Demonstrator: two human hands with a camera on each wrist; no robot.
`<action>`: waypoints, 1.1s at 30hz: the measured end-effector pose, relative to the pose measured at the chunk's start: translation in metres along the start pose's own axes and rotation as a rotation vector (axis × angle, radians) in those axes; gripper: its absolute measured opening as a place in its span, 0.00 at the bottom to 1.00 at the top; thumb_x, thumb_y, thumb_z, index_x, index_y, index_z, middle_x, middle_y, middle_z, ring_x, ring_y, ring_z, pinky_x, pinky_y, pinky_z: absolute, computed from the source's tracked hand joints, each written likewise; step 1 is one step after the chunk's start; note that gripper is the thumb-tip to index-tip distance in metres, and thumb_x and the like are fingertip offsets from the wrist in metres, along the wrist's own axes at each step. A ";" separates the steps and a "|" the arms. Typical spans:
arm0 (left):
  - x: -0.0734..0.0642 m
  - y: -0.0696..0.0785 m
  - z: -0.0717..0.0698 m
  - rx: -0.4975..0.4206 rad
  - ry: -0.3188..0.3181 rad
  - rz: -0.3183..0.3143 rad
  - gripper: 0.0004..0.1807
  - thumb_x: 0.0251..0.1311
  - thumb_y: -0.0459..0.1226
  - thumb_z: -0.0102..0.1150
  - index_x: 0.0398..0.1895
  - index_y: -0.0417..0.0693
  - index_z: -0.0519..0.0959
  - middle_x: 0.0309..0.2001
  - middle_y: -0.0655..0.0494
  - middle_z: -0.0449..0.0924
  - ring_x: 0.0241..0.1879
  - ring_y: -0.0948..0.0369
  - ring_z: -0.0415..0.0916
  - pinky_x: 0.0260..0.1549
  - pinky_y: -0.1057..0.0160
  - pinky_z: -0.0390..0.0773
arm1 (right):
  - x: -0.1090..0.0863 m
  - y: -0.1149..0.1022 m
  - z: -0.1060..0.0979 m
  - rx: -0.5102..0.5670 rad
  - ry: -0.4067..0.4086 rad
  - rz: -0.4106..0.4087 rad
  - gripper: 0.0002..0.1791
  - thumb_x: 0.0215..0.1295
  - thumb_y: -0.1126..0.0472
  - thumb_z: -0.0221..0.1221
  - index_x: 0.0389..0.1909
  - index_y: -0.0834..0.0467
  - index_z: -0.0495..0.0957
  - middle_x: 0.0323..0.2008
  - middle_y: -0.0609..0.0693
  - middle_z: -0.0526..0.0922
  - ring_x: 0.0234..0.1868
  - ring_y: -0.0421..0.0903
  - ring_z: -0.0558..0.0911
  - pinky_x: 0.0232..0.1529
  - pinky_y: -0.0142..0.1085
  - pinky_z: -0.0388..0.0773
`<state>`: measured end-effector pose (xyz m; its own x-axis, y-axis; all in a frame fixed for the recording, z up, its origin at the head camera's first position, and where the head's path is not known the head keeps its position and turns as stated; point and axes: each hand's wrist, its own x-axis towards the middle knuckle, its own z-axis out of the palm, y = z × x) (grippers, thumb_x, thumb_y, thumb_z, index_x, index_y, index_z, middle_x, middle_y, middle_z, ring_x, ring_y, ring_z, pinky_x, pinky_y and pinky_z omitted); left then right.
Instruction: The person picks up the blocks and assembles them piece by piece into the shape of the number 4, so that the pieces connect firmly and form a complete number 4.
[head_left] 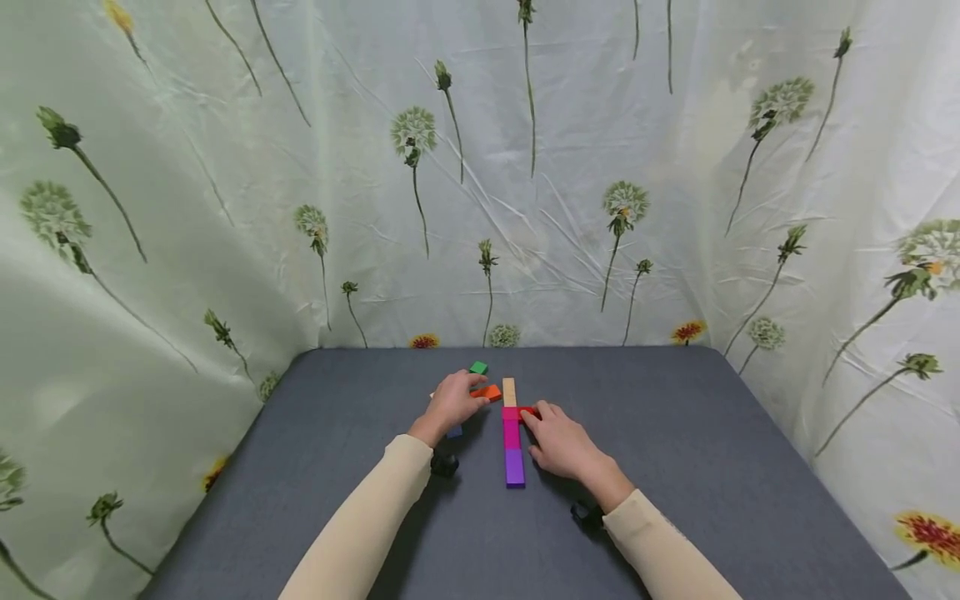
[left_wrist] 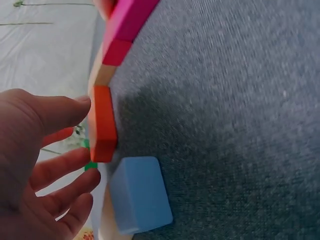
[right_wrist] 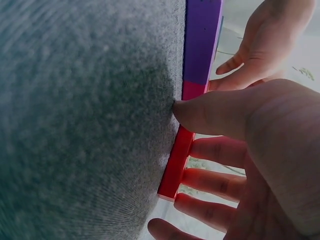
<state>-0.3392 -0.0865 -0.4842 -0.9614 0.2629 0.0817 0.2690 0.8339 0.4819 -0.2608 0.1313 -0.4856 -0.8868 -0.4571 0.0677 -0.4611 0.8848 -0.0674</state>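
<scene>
Purple [head_left: 514,468] and magenta [head_left: 511,432] blocks lie in a line on the dark cloth, with a plain wooden block [head_left: 509,392] beyond. My right hand [head_left: 564,446] holds a red block [right_wrist: 176,165] that sticks out sideways from the line; its thumb is on the near side, its fingers along the far side. My left hand [head_left: 453,402] is at an orange block [left_wrist: 103,125], with thumb and spread fingers beside it; contact is unclear. Next to that hand sits a blue block [left_wrist: 142,192], partly hidden in the head view.
A green block [head_left: 478,367] lies past the left hand. Under the left wrist, a pale wooden piece [left_wrist: 109,220] shows behind the blue block. Dark wrist cameras [head_left: 444,464] hang below both wrists. A flower-patterned curtain [head_left: 480,208] stands behind the table [head_left: 675,433].
</scene>
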 end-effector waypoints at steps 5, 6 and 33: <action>0.004 -0.005 0.001 0.016 -0.013 -0.008 0.23 0.62 0.43 0.70 0.60 0.48 0.82 0.52 0.49 0.80 0.51 0.53 0.76 0.51 0.52 0.76 | 0.002 -0.002 0.000 0.002 -0.007 -0.001 0.34 0.65 0.54 0.66 0.70 0.58 0.71 0.58 0.59 0.72 0.61 0.55 0.72 0.51 0.49 0.79; 0.004 -0.006 0.001 0.024 -0.011 -0.004 0.23 0.62 0.43 0.70 0.60 0.49 0.82 0.51 0.49 0.80 0.50 0.53 0.76 0.50 0.52 0.76 | 0.002 -0.003 0.000 0.003 -0.007 -0.001 0.34 0.65 0.54 0.66 0.70 0.58 0.71 0.58 0.59 0.72 0.61 0.55 0.72 0.52 0.50 0.78; -0.005 -0.019 0.017 0.189 0.040 0.067 0.20 0.66 0.47 0.66 0.57 0.51 0.83 0.42 0.52 0.73 0.38 0.56 0.69 0.41 0.56 0.73 | -0.002 -0.003 0.001 0.003 -0.007 0.009 0.34 0.66 0.54 0.65 0.71 0.59 0.70 0.59 0.60 0.71 0.62 0.55 0.71 0.50 0.50 0.79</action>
<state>-0.3383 -0.0949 -0.5086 -0.9414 0.3045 0.1448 0.3352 0.8922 0.3026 -0.2579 0.1295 -0.4864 -0.8909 -0.4502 0.0597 -0.4536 0.8884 -0.0708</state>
